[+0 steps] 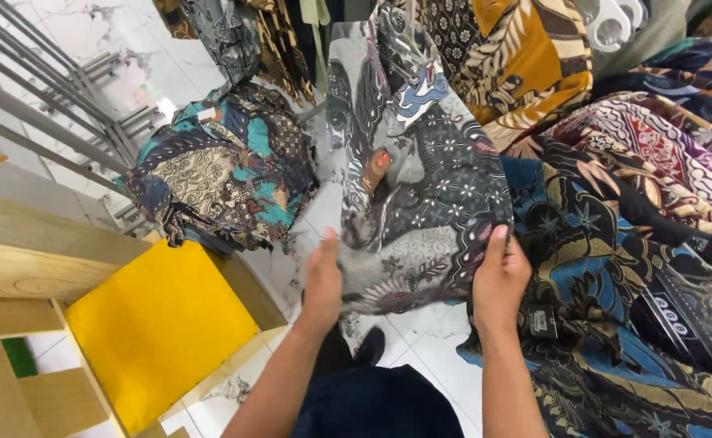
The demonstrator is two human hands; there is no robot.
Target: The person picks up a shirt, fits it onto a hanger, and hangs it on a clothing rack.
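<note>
Two hands, left hand point(323, 284) and right hand point(499, 280), pinch the grey patterned cloth's point(421, 186) lower edge between pressed fingers; a loose pinch could drop it onto the floor point(429, 332) below.

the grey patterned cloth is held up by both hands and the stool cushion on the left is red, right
Not quite. The head view shows the left hand and right hand holding up the grey patterned cloth, as you say, but the stool cushion on the left is yellow, not red.
</note>
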